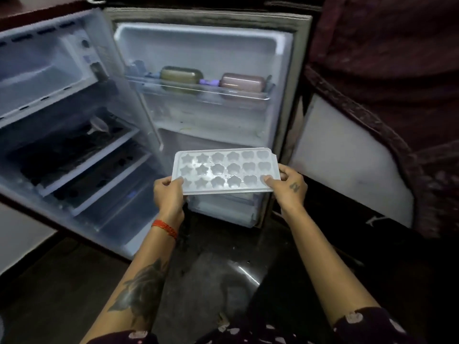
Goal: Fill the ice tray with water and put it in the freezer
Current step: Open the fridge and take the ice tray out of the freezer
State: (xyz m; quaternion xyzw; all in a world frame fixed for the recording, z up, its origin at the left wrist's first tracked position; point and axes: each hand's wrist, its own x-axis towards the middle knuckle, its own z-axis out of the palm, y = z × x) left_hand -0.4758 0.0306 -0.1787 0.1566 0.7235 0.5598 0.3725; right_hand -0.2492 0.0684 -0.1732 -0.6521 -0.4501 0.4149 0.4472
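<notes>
Pinching the white ice tray [224, 171] at both short ends, left hand [169, 194] and right hand [288, 186], thumbs on the rim. Hovering level before the open fridge door [206, 115]. Beyond, up left, freezer compartment [37, 70] gaping open.

An open fridge [74, 125] fills the frame's left. At upper left, the freezer [37, 70] stands open and looks bare. Below it, shelves [82, 157] hold dark items. The swung-out door [211, 78] at centre carries two boxes [181, 76]. A curtain [385, 70] crowds the right.
</notes>
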